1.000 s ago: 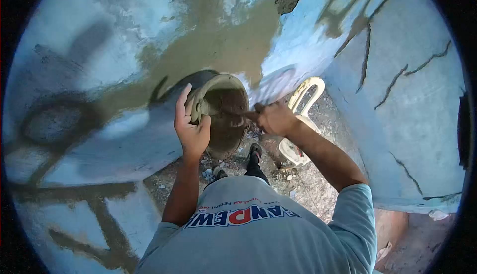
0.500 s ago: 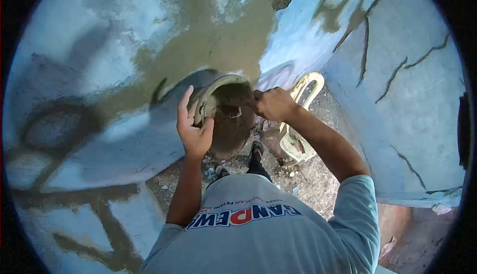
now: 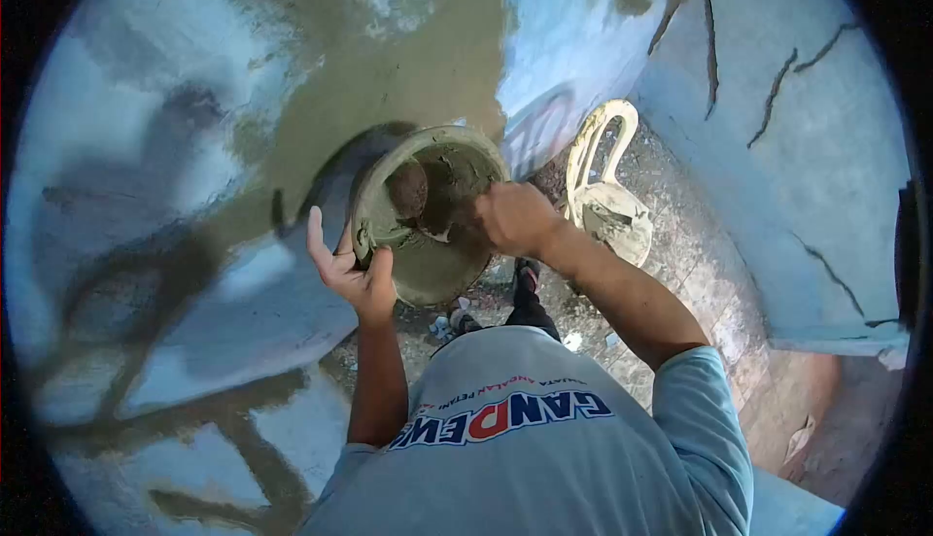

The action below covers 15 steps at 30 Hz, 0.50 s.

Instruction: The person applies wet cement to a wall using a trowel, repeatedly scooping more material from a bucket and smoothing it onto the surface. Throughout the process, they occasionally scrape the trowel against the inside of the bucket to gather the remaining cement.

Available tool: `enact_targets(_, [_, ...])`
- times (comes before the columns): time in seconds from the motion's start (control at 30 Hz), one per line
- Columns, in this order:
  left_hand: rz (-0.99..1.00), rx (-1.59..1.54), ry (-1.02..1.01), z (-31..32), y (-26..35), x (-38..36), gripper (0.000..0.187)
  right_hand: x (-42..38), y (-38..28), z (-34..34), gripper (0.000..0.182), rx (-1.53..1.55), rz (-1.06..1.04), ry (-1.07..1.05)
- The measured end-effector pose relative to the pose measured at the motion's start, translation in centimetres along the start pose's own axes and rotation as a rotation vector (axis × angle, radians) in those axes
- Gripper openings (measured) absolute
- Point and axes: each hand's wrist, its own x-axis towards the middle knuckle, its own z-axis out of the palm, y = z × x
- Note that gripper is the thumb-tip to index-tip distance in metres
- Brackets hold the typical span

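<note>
A round basin (image 3: 498,152) smeared with grey-brown wet mortar (image 3: 418,269) is held tilted in front of my body, its mouth facing me. My left hand (image 3: 358,272) grips its left rim, thumb on the near side and fingers spread along the outside. At the right side of the basin, my right hand (image 3: 522,219) is closed in a fist around what looks like a trowel (image 3: 455,207). The handle is hidden in my fist, and the dark blade lies among the mortar. A rounded brown patch (image 3: 408,189) shows inside the basin.
Behind the basin stands a pale blue wall (image 3: 292,278) with a broad mortar patch (image 3: 408,79). Cracks (image 3: 711,40) run down the right-hand wall. A cream plastic chair (image 3: 637,237) with mortar on its seat stands on the rubble-strewn floor (image 3: 690,293).
The basin has turned more towards me, showing more of its inside. My left hand has moved slightly left and down. My right fist has shifted inward over the basin. The view has tilted.
</note>
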Motion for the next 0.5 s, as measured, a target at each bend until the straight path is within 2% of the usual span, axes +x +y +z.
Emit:
enact_targets(0.1, [0.003, -0.018, -0.003, 0.0, 0.3, -0.2, 0.099, -0.4, -2.1, -2.1, 0.03, 0.084, 0.01, -0.045])
enact_targets(0.2, [0.025, -0.037, -0.002, -0.3, 0.2, 0.0, 0.102, 0.2, -1.6, -0.7, 0.038, 0.129, -0.087, -0.012])
enact_targets(0.3, [0.048, -0.081, 0.016, -0.9, -0.2, -0.2, 0.103, -0.9, -1.7, -1.3, 0.044, 0.214, 0.002, 0.042])
enact_targets(0.4, [0.028, -0.082, 0.033, -1.4, 0.0, -0.4, 0.105, -0.4, -1.4, 2.6, 0.046, 0.512, 0.027, 0.223])
enact_targets(0.5, [-0.005, -0.108, 0.062, -1.5, 0.1, -0.6, 0.107, -1.2, -2.7, 2.0, 0.042, 0.942, -0.008, 0.174])
